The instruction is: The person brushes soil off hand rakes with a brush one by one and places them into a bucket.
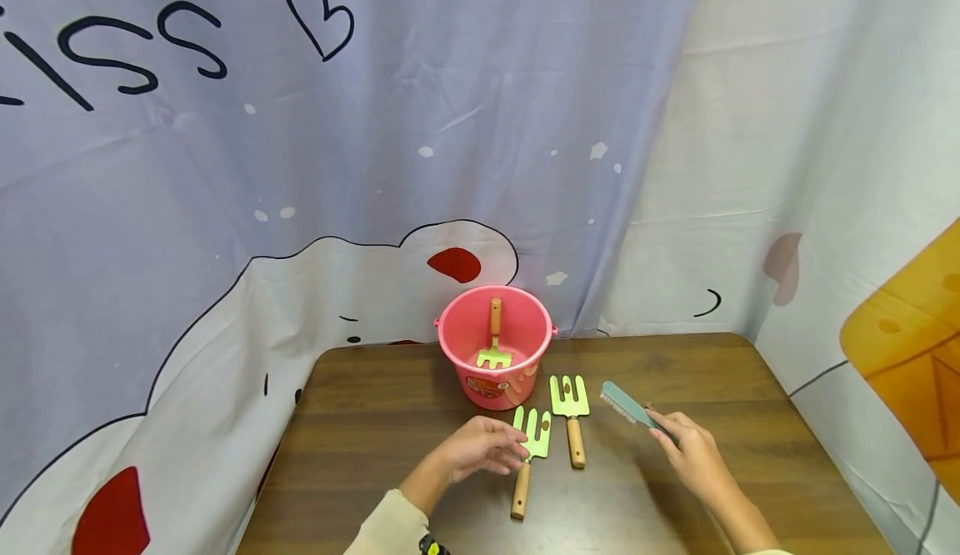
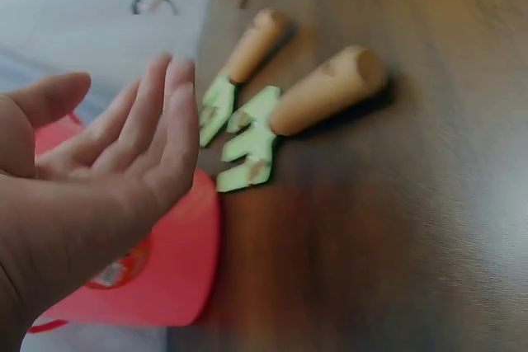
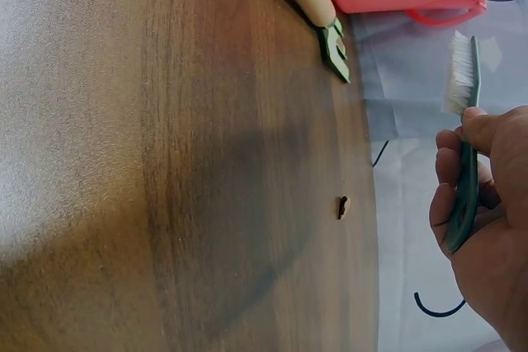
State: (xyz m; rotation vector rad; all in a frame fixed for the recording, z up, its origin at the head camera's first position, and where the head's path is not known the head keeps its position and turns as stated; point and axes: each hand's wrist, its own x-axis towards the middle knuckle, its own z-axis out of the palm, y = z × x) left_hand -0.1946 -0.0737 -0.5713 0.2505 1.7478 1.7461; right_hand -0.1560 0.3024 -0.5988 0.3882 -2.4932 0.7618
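Note:
My right hand (image 1: 696, 458) grips a small green brush (image 1: 624, 402) by its handle, above the right part of the table. White bristles (image 3: 460, 76) line one side of its head. My left hand (image 1: 480, 450) hovers with loosely bent fingers over a hand fork (image 1: 532, 437), which has green tines and a wooden handle; in the left wrist view this hand holds nothing. A second hand fork (image 1: 573, 426) lies just to the right. Both forks bear brown patches on their green parts. Inside the pink bucket (image 1: 448, 347) a third hand fork (image 1: 495, 330) stands tines down.
The bucket stands at the back edge of the wooden table (image 1: 360, 422), near a printed curtain (image 1: 495, 138). A small dark bit (image 3: 342, 208) lies on the table below the brush. Bare wood extends left of the bucket.

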